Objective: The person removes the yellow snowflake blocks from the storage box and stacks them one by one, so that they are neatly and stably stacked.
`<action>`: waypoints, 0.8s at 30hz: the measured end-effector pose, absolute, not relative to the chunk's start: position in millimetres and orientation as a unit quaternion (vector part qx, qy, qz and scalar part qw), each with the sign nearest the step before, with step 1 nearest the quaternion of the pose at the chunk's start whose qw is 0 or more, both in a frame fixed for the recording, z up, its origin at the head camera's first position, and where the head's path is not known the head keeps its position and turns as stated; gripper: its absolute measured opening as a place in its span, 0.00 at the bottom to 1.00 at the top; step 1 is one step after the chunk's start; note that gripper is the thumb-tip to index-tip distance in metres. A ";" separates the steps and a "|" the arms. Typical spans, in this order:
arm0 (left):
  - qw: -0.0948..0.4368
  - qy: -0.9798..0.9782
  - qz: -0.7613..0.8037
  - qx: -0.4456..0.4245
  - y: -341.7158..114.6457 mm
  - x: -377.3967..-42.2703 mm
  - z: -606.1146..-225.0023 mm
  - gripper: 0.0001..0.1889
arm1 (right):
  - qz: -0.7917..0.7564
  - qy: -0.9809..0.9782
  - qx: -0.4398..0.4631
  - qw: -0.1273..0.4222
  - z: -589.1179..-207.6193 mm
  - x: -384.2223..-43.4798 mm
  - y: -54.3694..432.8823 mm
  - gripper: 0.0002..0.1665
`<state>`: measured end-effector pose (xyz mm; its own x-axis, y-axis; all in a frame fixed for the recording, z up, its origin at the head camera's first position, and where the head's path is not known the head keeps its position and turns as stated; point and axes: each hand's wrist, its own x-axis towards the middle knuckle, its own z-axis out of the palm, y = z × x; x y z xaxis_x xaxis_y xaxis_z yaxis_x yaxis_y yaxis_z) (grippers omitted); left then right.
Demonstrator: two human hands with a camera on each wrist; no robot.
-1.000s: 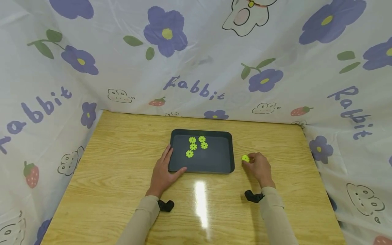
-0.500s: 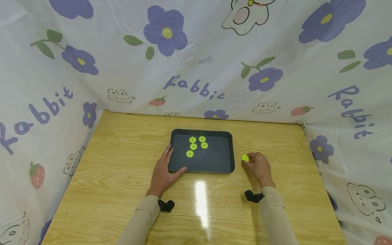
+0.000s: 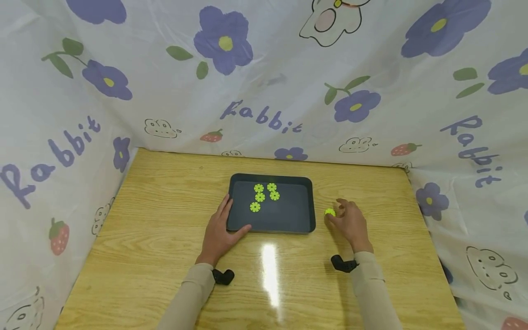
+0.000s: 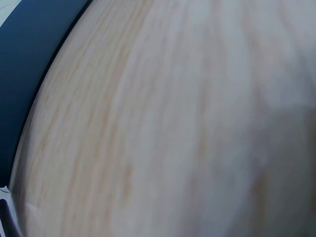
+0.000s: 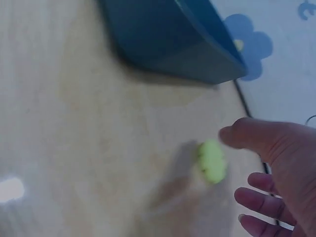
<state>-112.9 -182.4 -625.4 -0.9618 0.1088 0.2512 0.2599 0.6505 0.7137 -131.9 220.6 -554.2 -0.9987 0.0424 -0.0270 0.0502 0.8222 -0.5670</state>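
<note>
A dark rectangular tray [image 3: 288,215] stands on the wooden table and holds several yellow-green notched plastic discs [image 3: 255,207]. My left hand [image 3: 218,233] rests at the tray's left side, its straight fingers along the left rim and its thumb at the front edge. To the right of the tray, one more notched disc [image 3: 329,212] is at the tip of my right thumb. My right hand [image 3: 349,225] has its fingers spread apart from the thumb. In the right wrist view this disc [image 5: 213,161] appears on edge beside the thumb tip, with the other fingers off it.
Wooden tabletop [image 3: 156,256] surrounds the tray. A white cloth [image 3: 264,91] printed with flowers and rabbits hangs along the back and both sides. Each wrist wears a black camera mount [image 3: 343,264]. The left wrist view shows mostly tabletop and the tray's dark wall [image 4: 29,64].
My right fingers have lifted away from the disc they pinched, opening a gap from the thumb. The left hand, tray and discs in it stay in place.
</note>
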 end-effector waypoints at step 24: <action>0.074 -0.904 -0.408 -0.101 -185.2 -112.5 -622.0 0.53 | -0.325 0.943 -0.055 -0.054 -502.0 -169.2 148.9 0.24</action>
